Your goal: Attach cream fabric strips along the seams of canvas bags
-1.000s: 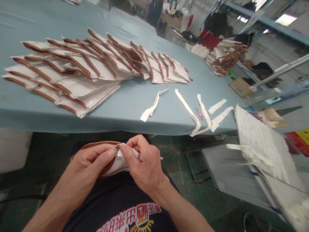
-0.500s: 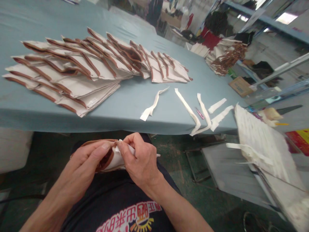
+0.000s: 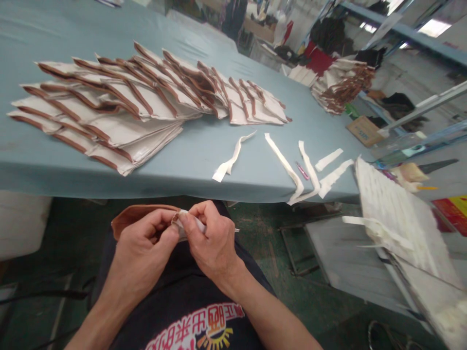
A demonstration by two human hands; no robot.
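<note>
Over my lap, in front of the table edge, I hold a white fabric piece with a brown border [image 3: 140,211]. My left hand [image 3: 146,248] pinches its edge between thumb and fingers, close to the brown-white join. Right beside it, my right hand [image 3: 211,238] is closed on the white part, its thumb and forefinger almost meeting the left fingertips. Much of the piece is hidden behind both hands. On the table beyond, similar white pieces with brown borders [image 3: 146,131] lie in overlapping rows.
White strips [image 3: 280,158] and a small pink tool [image 3: 302,170] lie on the blue-covered table [image 3: 197,160]. To the right stands a surface with white material [image 3: 397,214]. Another brown-and-white stack [image 3: 341,85] and a cardboard box [image 3: 365,130] are at the far right.
My left hand has shifted right and turned, its fingers now pinching right at my right fingertips. More of the brown border shows above it. My right hand has hardly moved.
</note>
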